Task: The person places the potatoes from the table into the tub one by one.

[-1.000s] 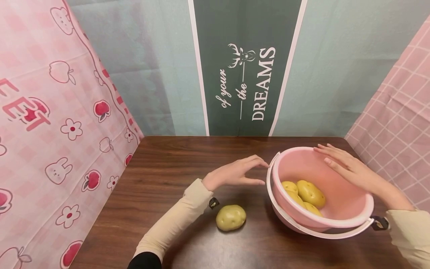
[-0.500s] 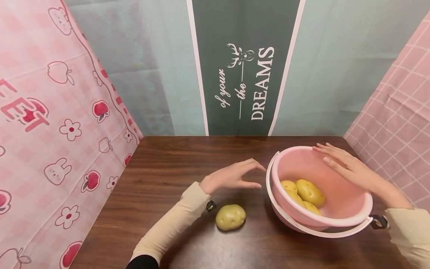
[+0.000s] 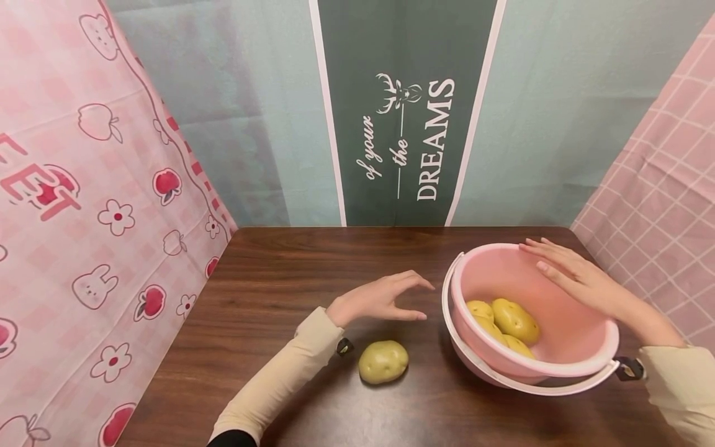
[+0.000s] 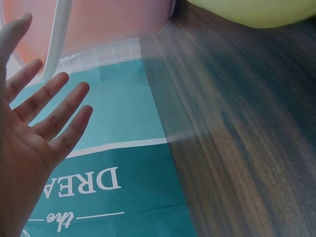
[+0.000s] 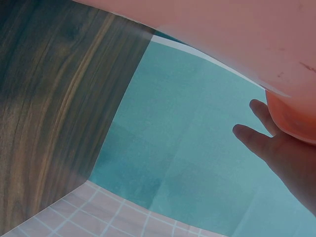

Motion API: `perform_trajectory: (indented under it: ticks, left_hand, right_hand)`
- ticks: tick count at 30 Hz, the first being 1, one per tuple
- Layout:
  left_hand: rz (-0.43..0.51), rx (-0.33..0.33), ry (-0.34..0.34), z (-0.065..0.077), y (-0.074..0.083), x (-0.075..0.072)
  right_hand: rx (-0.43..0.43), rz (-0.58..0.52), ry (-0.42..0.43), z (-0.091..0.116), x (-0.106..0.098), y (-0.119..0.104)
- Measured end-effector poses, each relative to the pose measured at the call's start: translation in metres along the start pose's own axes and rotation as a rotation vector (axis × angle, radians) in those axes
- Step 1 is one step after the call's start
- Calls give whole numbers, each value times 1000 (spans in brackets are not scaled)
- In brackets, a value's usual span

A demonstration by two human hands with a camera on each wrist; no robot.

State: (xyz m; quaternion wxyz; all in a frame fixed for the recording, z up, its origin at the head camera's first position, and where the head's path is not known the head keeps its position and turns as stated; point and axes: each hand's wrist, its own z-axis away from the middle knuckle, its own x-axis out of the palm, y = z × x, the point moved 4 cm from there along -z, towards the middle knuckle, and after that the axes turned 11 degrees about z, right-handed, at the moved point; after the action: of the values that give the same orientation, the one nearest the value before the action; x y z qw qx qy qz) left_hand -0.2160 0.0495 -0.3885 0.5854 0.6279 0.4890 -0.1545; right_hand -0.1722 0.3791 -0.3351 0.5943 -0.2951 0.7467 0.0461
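Note:
A pink bucket (image 3: 581,335) stands on the right of the table in the head view, its white handle (image 3: 558,390) hanging down along the near side. Several yellow potatoes (image 3: 515,321) lie inside it, gathered at the left. My right hand (image 3: 581,279) rests on the bucket's right rim, fingers stretched out. Left of the bucket, my left hand (image 3: 380,298) hovers above the table with its fingers spread, apart from the bucket and holding nothing. One greenish-yellow potato (image 3: 383,362) lies on the table just below my left wrist.
The brown wooden table (image 3: 268,267) extends to the left of my left arm. Behind it hangs a green cloth with lettering (image 3: 402,143). Pink printed cloth (image 3: 134,261) borders the left side, and pink checked cloth (image 3: 659,205) the right.
My left hand has drawn away from the bucket's left edge, a little leftward and toward me. My right hand, the bucket and the potatoes look the same.

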Motion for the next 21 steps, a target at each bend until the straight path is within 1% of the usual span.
perform_trajectory:
  ticks: [11,21]
  left_hand:
    - [-9,-24,-12,10,-5,2]
    - [-30,-65,-44,20,-8,6]
  right_hand:
    - [2,-7,3,0,0,0]
    - [1,-4,0,0,0,1]
